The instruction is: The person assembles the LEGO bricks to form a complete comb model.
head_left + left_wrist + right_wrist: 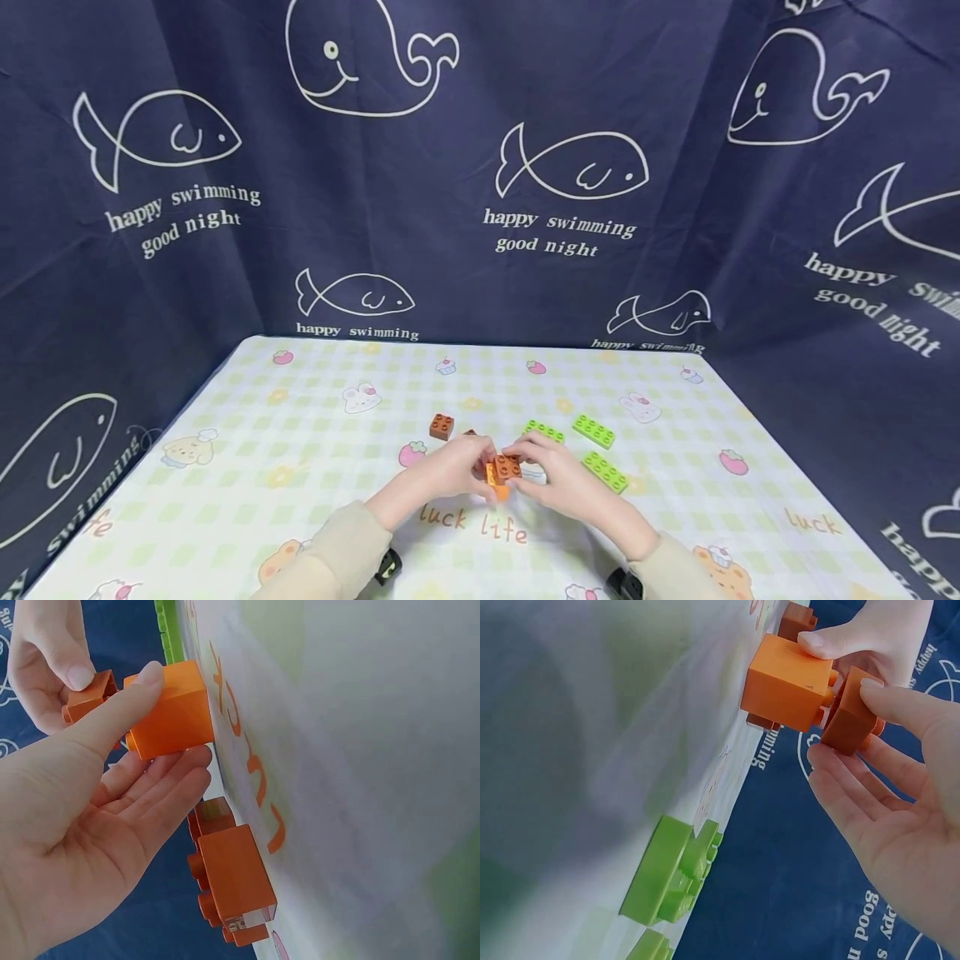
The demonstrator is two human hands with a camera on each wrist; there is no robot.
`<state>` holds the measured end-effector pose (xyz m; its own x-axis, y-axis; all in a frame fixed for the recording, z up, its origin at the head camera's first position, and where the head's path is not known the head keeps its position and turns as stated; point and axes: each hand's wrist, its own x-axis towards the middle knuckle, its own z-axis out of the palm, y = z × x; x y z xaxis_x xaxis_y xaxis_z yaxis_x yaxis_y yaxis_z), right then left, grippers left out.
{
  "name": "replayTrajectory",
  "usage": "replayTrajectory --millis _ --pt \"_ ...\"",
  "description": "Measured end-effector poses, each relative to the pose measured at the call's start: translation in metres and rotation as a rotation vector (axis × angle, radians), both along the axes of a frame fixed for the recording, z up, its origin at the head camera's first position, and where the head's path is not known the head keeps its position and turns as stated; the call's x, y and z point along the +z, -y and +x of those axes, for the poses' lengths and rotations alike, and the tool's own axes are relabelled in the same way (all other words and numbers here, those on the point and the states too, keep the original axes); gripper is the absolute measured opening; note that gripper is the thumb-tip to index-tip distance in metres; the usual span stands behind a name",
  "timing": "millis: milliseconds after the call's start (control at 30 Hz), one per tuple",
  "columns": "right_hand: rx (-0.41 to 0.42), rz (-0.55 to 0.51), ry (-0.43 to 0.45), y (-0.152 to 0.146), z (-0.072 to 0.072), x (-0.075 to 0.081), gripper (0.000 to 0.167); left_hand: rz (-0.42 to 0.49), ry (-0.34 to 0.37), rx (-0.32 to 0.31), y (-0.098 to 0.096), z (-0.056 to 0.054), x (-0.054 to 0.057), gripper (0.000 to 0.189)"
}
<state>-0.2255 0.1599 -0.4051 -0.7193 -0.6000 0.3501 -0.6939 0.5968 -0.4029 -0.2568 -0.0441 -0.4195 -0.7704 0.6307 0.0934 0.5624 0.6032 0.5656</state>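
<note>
Near the middle of the table my left hand pinches an orange building block between thumb and fingers. My right hand holds a smaller reddish-brown building block by its sides. In the right wrist view the brown block sits tilted right at the studs of the orange one, with a wedge-shaped gap showing between them. Beyond the left hand stands another brown block, and a further one is mostly hidden behind that hand.
To the right of the right hand lie green blocks with studs up: one at the back, one nearer, and one partly covered by the hand. A patterned cloth covers the table; a dark blue curtain hangs behind.
</note>
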Motion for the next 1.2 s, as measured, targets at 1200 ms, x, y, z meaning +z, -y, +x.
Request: replayTrajectory --millis 1200 --pt "0.005 0.021 0.065 0.011 -0.007 0.001 0.03 -0.009 0.004 -0.007 0.0 0.0 -0.002 0.039"
